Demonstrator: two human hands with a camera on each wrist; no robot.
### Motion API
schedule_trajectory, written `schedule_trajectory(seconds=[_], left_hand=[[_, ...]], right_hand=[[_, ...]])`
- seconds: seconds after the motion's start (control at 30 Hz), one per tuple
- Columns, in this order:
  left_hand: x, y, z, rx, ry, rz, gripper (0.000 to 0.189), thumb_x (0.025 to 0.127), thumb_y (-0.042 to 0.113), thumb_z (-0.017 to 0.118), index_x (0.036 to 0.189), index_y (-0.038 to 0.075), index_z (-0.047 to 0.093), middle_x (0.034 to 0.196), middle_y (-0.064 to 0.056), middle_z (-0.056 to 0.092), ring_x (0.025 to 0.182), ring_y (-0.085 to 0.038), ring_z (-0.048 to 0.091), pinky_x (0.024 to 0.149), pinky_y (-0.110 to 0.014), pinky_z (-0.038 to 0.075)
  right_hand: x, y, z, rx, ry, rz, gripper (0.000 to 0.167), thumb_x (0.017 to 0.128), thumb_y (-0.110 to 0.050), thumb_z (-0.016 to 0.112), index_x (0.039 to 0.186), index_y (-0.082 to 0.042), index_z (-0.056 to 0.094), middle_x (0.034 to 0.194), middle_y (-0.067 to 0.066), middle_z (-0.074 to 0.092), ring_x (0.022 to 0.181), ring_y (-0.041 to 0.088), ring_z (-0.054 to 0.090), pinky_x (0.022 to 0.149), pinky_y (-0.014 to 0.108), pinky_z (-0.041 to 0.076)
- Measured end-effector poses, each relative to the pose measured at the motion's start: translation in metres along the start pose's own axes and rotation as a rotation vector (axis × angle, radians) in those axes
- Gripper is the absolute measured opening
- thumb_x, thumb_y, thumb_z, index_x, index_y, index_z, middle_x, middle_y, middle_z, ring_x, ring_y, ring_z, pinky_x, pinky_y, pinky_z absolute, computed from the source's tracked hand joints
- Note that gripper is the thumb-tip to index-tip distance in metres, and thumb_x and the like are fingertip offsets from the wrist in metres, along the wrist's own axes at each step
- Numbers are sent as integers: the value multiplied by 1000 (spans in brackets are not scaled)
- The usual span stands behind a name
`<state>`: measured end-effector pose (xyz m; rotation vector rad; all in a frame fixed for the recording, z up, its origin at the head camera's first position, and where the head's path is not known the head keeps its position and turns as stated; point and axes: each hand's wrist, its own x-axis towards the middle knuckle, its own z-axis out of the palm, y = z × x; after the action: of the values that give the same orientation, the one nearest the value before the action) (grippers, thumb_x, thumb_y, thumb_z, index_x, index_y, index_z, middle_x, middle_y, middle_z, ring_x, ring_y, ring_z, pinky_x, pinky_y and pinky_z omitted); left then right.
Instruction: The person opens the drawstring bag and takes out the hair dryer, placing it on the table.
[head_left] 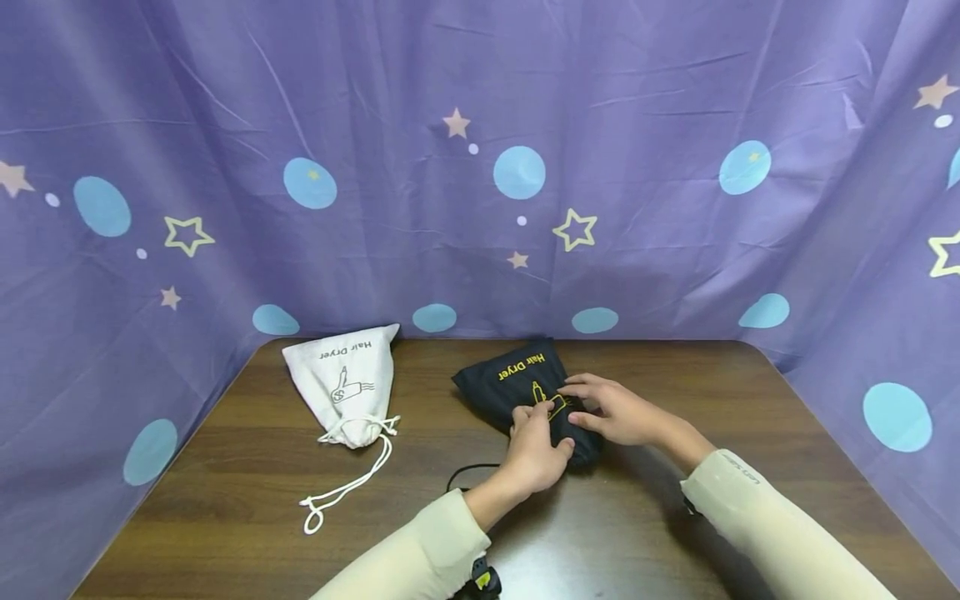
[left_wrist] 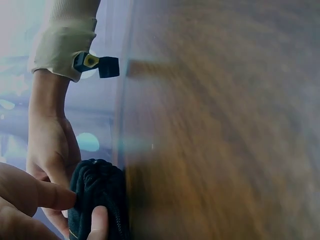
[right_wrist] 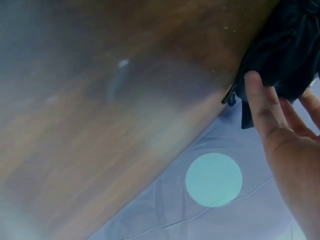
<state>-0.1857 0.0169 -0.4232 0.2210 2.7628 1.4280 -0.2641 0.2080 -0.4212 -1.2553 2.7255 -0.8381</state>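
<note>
The head view alone includes the white bag (head_left: 347, 367). Your left hand (head_left: 534, 450) and right hand (head_left: 621, 413) touch the black bag (head_left: 510, 386), fingers (right_wrist: 258, 100) spread; your left wrist view resolves its bunched folds (left_wrist: 100, 175).

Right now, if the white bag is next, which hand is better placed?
Probably the left hand: both hands touch the black bag, but the right hand is farther from the white bag.

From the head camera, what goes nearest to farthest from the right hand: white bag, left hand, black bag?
1. Black bag: touching the right hand.
2. Left hand: just to its left, on the black bag.
3. White bag: away on the left side.
</note>
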Motion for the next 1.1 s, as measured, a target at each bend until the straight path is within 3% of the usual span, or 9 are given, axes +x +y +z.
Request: schedule_trajectory(seconds=[0.3, 0.57, 0.73, 0.9, 1.0, 1.1], left_hand=[[0, 0, 4, 6, -46, 19, 65, 93, 16, 73, 150, 1, 44, 141, -24, 39, 131, -43, 44, 105, -55, 43], [-4, -1, -6, 101, -147, 124, 64, 93, 16, 75, 148, 3, 46, 140, -22, 40, 130, -38, 46, 104, -53, 45], [-6, 1, -9, 314, -163, 224, 46, 90, 15, 78, 130, 8, 56, 130, -13, 46, 117, -31, 54, 95, -43, 51], [-5, 1, -9, 569, -151, 344, 37, 86, 14, 82, 114, 14, 57, 115, -5, 54, 99, -22, 56, 75, -32, 54], [-4, 4, -8, 752, -120, 409, 36, 85, 14, 82, 115, 15, 63, 114, -3, 60, 98, -22, 59, 70, -32, 56], [-4, 9, -5, 936, -86, 465, 34, 88, 16, 80, 120, 17, 70, 115, -1, 65, 102, -23, 61, 72, -35, 57]], right_hand=[[-9, 4, -4, 7, 26, 14, 45, 100, -22, 67, 139, 0, 59, 142, 22, 54, 126, 37, 57, 93, 46, 55], [-12, 2, -6, 13, 45, 34, 45, 99, -20, 69, 139, -2, 60, 138, 16, 59, 120, 30, 62, 91, 43, 56], [-13, -2, -5, -8, 51, 40, 44, 99, -20, 68, 140, -4, 60, 137, 13, 60, 120, 27, 61, 94, 46, 53], [-11, -4, -4, -19, 49, 34, 44, 100, -19, 67, 141, -5, 59, 138, 11, 60, 122, 26, 60, 95, 47, 52], [-10, -4, -4, -32, 47, 25, 43, 100, -19, 67, 140, -5, 60, 137, 12, 61, 123, 26, 60, 96, 48, 51], [-9, -4, -4, -39, 50, 30, 42, 100, -17, 67, 139, -4, 61, 137, 12, 61, 122, 27, 60, 96, 48, 51]])
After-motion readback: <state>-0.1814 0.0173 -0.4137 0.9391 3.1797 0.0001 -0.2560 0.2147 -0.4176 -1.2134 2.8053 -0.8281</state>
